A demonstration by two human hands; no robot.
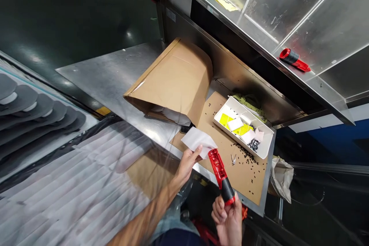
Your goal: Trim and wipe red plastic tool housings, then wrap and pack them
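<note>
The left hand [187, 163] pinches a white paper sheet [198, 142] in a narrow grip, just over the bench's edge. At lower centre of the frame, the right hand [227, 219] is closed round the black handle [227, 191] of a red-and-black tool [217, 169], probably a plastic driver. To their upper right, a white compartment tray [243, 127] sits on a cardboard sheet [248, 184] strewn with black screws [245, 152], beside a brown paper bag [173, 80] on the steel bench [109, 73].

Left hand's [188, 167] way is open — kraft bag [173, 80] and white tray [243, 127] (screw-laden) flank it.
</note>
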